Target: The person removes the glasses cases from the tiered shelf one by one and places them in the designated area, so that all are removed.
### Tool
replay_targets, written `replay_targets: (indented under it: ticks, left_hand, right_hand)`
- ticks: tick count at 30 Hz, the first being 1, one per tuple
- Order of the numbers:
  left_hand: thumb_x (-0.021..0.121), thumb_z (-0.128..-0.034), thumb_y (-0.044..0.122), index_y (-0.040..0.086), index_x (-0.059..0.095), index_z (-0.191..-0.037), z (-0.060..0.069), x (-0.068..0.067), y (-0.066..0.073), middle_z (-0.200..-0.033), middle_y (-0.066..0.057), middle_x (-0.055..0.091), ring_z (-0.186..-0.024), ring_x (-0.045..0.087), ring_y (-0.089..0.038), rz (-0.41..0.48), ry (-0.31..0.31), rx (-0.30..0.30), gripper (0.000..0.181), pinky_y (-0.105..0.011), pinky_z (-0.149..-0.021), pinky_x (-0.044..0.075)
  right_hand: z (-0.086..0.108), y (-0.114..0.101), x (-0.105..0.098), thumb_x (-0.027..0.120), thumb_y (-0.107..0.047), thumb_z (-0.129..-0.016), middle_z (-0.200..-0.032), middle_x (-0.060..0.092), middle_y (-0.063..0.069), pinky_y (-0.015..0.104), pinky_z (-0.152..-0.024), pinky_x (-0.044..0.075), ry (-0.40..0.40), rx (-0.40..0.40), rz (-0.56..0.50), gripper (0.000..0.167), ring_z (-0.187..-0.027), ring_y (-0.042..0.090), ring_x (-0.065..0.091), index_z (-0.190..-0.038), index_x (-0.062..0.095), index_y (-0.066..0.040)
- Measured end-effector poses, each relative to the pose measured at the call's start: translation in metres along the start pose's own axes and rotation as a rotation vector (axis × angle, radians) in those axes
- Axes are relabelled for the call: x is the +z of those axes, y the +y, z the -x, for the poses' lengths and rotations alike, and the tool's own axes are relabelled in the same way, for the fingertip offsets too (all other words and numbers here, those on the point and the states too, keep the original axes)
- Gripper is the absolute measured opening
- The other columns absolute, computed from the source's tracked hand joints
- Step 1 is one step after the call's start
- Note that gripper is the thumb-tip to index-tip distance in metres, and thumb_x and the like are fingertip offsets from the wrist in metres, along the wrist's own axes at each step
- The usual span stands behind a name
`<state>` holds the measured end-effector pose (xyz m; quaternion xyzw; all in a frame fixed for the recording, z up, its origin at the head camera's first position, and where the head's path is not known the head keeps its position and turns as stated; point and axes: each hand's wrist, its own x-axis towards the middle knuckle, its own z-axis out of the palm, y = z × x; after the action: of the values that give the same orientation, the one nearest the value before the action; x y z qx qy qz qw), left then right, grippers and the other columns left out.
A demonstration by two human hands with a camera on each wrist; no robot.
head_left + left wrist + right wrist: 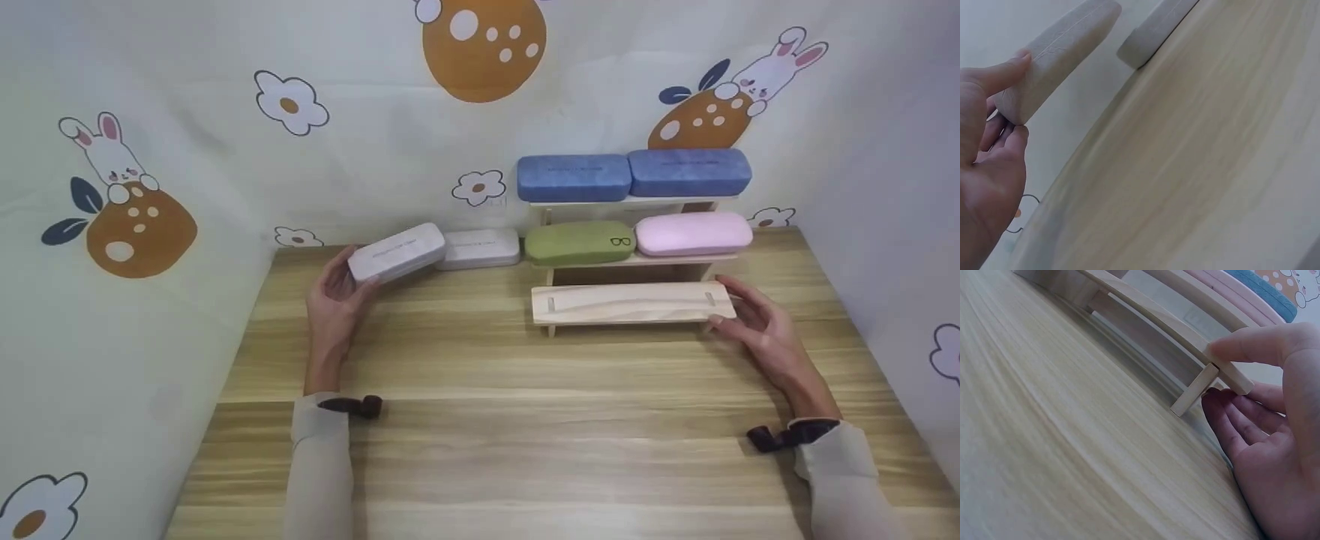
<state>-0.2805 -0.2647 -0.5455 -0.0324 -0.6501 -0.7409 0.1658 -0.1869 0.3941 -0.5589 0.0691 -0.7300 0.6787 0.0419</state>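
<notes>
My left hand (pixel 334 304) grips the left end of a light grey glasses case (pixel 397 253), tilted and raised off the table as the left wrist view shows. Just right of it a second grey glasses case (pixel 480 249) lies on the table. At the right, my right hand (pixel 769 337) pinches the right end of the lowest board of a tiered wooden stand (pixel 630 304); in the right wrist view the thumb (pixel 1247 346) is on the board's edge and the other fingers are curled beneath. That board bears nothing.
On the stand's middle tier lie a green glasses case (pixel 577 242) and a pink one (pixel 694 233). Two blue cases (pixel 574 178) sit on the top tier. A patterned cloth wall (pixel 360 165) rises behind the wooden table (pixel 525 435).
</notes>
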Motion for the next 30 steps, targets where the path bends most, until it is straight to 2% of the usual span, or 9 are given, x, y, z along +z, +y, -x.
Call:
replay_targets:
  ticks: [7, 15, 21, 27, 30]
  left_hand:
    - [0.091, -0.0844, -0.002, 0.000, 0.060, -0.150, -0.003, -0.013, 0.002, -0.163, -0.020, 0.054, -0.159, 0.046, -0.024, -0.041, 0.004, -0.050, 0.072, -0.023, -0.131, 0.038]
    - [0.091, -0.0863, 0.004, 0.006, 0.060, -0.151, -0.008, -0.026, 0.007, -0.164, -0.013, 0.055, -0.160, 0.043, -0.021, -0.145, 0.015, -0.095, 0.072, -0.025, -0.132, 0.036]
    - [0.089, -0.0887, 0.006, 0.007, 0.054, -0.156, -0.012, -0.031, 0.007, -0.169, -0.010, 0.049, -0.162, 0.039, -0.020, -0.224, -0.041, -0.152, 0.076, -0.027, -0.135, 0.031]
    - [0.084, -0.0946, 0.008, 0.009, 0.045, -0.162, -0.019, -0.034, 0.010, -0.174, -0.012, 0.040, -0.167, 0.030, -0.022, -0.335, -0.134, -0.138, 0.078, -0.035, -0.140, 0.022]
    - [0.080, -0.0976, 0.008, 0.010, 0.040, -0.166, -0.021, -0.035, 0.011, -0.177, -0.011, 0.035, -0.168, 0.025, -0.023, -0.377, -0.166, -0.161, 0.079, -0.038, -0.142, 0.017]
  right_hand:
    - [0.000, 0.000, 0.000, 0.072, 0.007, -0.097, -0.149, 0.063, 0.000, 0.009, -0.112, 0.047, 0.002, 0.002, -0.003, 0.070, -0.134, 0.005, 0.063, -0.161, 0.043, 0.004]
    - [0.000, 0.000, -0.001, 0.073, 0.005, -0.097, -0.150, 0.063, -0.001, 0.010, -0.112, 0.047, 0.000, 0.007, 0.030, 0.071, -0.134, 0.005, 0.063, -0.162, 0.044, 0.001]
    - [-0.001, 0.000, -0.002, 0.073, 0.004, -0.097, -0.153, 0.061, 0.000, 0.009, -0.112, 0.047, -0.001, 0.017, 0.051, 0.072, -0.135, 0.004, 0.061, -0.162, 0.043, 0.001]
    - [-0.001, 0.000, -0.001, 0.073, 0.006, -0.097, -0.153, 0.060, 0.000, 0.008, -0.113, 0.045, 0.009, 0.011, 0.034, 0.071, -0.136, 0.004, 0.060, -0.161, 0.044, 0.002]
    - [-0.001, -0.001, -0.001, 0.073, 0.007, -0.097, -0.153, 0.061, 0.001, 0.009, -0.114, 0.045, 0.008, 0.008, 0.017, 0.070, -0.136, 0.005, 0.061, -0.161, 0.044, 0.003]
